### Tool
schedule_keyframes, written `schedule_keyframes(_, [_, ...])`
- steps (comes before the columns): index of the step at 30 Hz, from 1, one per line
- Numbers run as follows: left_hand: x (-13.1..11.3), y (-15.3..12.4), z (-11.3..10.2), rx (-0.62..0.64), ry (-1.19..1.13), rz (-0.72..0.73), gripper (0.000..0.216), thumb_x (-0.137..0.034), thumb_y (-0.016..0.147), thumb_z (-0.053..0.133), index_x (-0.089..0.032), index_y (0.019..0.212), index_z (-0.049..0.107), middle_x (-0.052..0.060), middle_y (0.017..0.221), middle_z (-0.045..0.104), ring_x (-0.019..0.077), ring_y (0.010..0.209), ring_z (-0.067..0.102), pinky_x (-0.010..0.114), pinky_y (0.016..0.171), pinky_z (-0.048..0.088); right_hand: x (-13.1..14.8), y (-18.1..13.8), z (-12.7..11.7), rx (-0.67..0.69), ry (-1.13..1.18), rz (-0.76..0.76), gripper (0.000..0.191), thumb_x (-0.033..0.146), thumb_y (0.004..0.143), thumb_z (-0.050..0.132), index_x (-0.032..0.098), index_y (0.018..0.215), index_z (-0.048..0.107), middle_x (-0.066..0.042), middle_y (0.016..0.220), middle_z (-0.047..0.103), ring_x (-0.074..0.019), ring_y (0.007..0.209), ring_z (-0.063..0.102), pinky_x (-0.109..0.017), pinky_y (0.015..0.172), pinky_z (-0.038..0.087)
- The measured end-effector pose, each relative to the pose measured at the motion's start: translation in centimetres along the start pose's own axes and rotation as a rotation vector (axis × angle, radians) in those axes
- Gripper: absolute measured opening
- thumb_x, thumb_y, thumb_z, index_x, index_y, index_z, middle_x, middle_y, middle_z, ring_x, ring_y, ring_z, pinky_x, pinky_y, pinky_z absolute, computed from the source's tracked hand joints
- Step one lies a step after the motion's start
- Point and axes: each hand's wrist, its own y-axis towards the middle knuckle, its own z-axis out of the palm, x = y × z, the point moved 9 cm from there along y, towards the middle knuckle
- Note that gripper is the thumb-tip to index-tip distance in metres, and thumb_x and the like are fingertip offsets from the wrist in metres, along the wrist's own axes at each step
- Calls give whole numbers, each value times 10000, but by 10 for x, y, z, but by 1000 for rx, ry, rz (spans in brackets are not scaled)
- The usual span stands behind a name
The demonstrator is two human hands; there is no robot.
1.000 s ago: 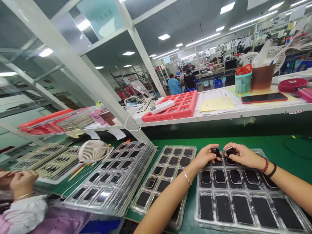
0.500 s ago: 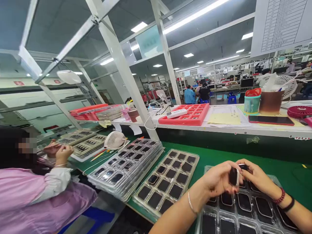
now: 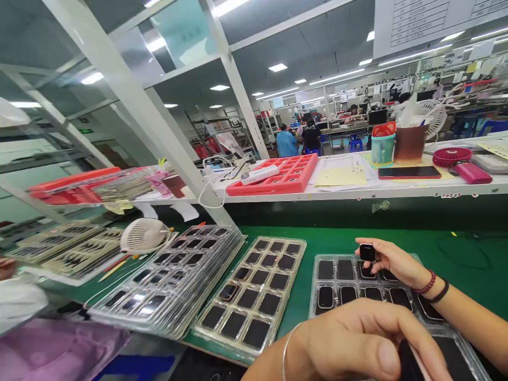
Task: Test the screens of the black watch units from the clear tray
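"Foreground first: what was hard to make out?"

"The person's left hand, nearest the camera and cut off by the lower edge. It pinched a dark, flat slab with a pale edge between thumb and fingers. Most of that slab fell outside the view, so it was perhaps a second watch, though I couldn't swear to it."

"What did that hand cover?"

"Much of the near part of a clear plastic tray with rows of moulded cells. Beyond the knuckles I could make out rounded black watches with light rims lying in the second row, and plain black squares in the two leftmost cells of the back row."

"And the right hand?"

"The right hand gripped a small rounded-square watch by its edges, over the back of that tray. Whether it touched anything below, I couldn't tell."

"How did that watch look?"

"Glossy black face turned towards the camera, a thin lighter rim, and tiny pale marks near the top, too small to read."

"Anything else cut short?"

"At the far left, a co-worker's white sleeve ran out of the frame. Between it and the person's hands stood a stack of clear trays and a beige-rimmed tray, mostly showing black squares."
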Motion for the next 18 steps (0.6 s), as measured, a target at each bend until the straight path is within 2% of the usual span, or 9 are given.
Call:
schedule_keyframes(2, [-10,1,-22,-33,62,66,429,-522,757,617,-112,882,607,82,747,620,114,540,574,169,463,379,16,-12,9,6,136,5,397,442,842,570,206,1161,567,-102,1065,596,-170,796,622,-259,610,549])
schedule_keyframes(3, [-16,1,-41,-95,118,97,404,-502,790,590,-123,932,590,87,766,636,113,515,580,152,413,332,24,-20,16,18,188,0,359,417,835,592,214,1131,572,-87,1049,584,-171,812,621,-249,605,553])
schedule_keyframes(4, [-22,1,-64,-193,190,135,381,-477,805,587,-135,970,574,87,788,647,119,515,594,149,401,324,33,-29,24,34,225,-9,325,402,827,612,217,1093,575,-71,1006,574,-167,803,619,-234,586,551])
schedule_keyframes(7, [-34,-7,-145,-613,375,209,324,-409,811,607,-150,995,548,71,835,648,119,569,608,163,455,383,51,-60,57,131,310,-32,315,443,806,643,202,985,549,-38,953,535,-125,676,612,-182,472,501])
schedule_keyframes(8, [-32,-10,-167,-708,398,199,329,-407,806,610,-150,1000,540,67,832,645,118,575,605,163,457,380,52,-70,71,185,334,-13,350,460,787,664,202,982,531,-31,959,530,-107,627,608,-170,452,477])
schedule_keyframes(10, [-17,-10,-199,-792,376,123,364,-422,788,617,-147,1010,529,63,819,641,118,571,597,164,444,362,51,-88,94,284,386,33,448,493,721,726,194,972,505,-26,952,541,-55,537,559,-135,432,412])
schedule_keyframes(13, [4,-11,-221,-813,316,46,419,-437,743,649,-146,1016,522,69,828,645,118,561,590,169,436,347,46,-104,109,326,384,103,528,524,648,778,174,937,510,-24,897,555,-29,559,476,-121,481,359])
schedule_keyframes(18, [10,-14,-223,-816,336,22,403,-401,765,615,-144,1055,503,74,864,642,124,592,600,173,450,356,51,-112,110,307,338,84,553,580,626,765,171,916,530,-36,875,556,-84,704,480,-163,599,386])
